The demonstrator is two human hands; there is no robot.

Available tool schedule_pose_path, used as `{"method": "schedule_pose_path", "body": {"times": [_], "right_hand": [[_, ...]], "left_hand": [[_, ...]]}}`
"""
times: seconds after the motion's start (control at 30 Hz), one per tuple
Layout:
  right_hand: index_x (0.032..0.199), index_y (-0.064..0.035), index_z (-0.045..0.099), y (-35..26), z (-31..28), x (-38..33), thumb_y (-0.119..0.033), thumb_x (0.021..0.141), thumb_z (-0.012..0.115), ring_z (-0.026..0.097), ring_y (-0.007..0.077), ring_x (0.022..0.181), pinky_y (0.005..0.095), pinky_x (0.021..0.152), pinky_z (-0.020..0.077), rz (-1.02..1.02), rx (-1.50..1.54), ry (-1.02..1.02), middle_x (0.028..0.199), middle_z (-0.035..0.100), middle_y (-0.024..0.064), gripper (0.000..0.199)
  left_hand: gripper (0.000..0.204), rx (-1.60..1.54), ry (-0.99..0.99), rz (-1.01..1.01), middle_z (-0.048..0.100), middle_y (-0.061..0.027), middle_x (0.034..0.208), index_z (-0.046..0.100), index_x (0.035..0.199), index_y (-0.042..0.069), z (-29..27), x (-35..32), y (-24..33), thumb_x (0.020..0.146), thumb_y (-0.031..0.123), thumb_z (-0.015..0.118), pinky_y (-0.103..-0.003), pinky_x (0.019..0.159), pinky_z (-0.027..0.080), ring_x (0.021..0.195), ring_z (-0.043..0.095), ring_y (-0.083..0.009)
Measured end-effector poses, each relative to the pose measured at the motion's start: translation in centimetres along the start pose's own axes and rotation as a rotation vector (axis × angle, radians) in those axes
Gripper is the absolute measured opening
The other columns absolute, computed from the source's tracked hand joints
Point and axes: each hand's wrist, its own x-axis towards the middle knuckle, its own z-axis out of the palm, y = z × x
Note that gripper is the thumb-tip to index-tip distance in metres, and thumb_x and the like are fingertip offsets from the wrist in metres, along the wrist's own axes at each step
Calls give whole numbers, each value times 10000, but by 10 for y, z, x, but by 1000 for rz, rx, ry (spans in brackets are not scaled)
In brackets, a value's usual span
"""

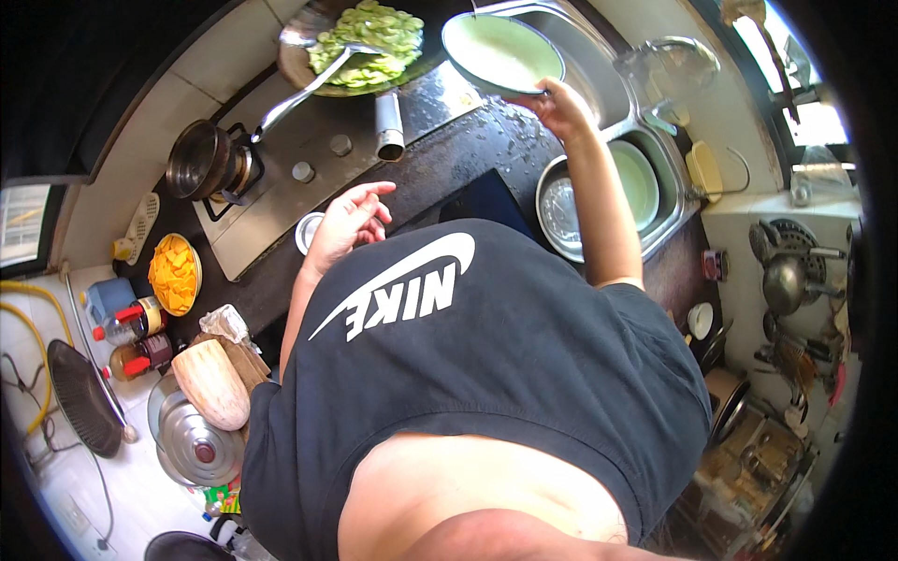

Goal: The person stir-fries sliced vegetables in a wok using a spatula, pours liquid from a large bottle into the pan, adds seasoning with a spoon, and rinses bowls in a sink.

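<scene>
My right hand grips the near rim of a pale green bowl with a dark edge. It tilts slightly beside the sink and right of the wok. Sliced green vegetable fills the wok, and a metal spatula rests in it with its handle over the rim. My left hand hovers above the counter's near side with fingers loosely spread, holding nothing. Partly behind it is a small round white-rimmed dish; its contents are hidden.
A small pan sits on the left burner of the steel stove. Orange pieces fill a bowl at left, near bottles and a large pale gourd. Wet counter borders the sink, where a metal basin sits.
</scene>
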Motion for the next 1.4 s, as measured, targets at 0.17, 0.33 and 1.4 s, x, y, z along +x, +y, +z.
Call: {"method": "schedule_pose_path", "body": {"times": [0.17, 0.33, 1.4], "right_hand": [[1001, 138, 358, 67, -43, -35, 53, 736, 407, 549, 350, 820, 427, 673, 533, -99, 53, 408, 933, 485, 230, 283], [1027, 120, 357, 33, -84, 0, 48, 734, 380, 547, 386, 853, 454, 633, 539, -165, 3, 536, 993, 469, 245, 303], [1102, 117, 260, 30, -108, 64, 121, 658, 320, 468, 462, 928, 472, 692, 512, 98, 230, 306, 1079, 383, 282, 448]], "left_hand": [[318, 49, -83, -12, 533, -16, 731, 466, 1099, 36, 6, 7, 2, 850, 233, 474, -135, 483, 397, 538, 500, -40], [318, 53, -114, -60, 534, -19, 733, 462, 1103, 33, 14, 14, -1, 851, 227, 473, -135, 476, 393, 534, 499, -41], [496, 1765, 867, -50, 520, -164, 1041, 539, 1000, 50, -71, 89, 122, 739, 471, 514, -361, 799, 398, 968, 508, -269]]}}
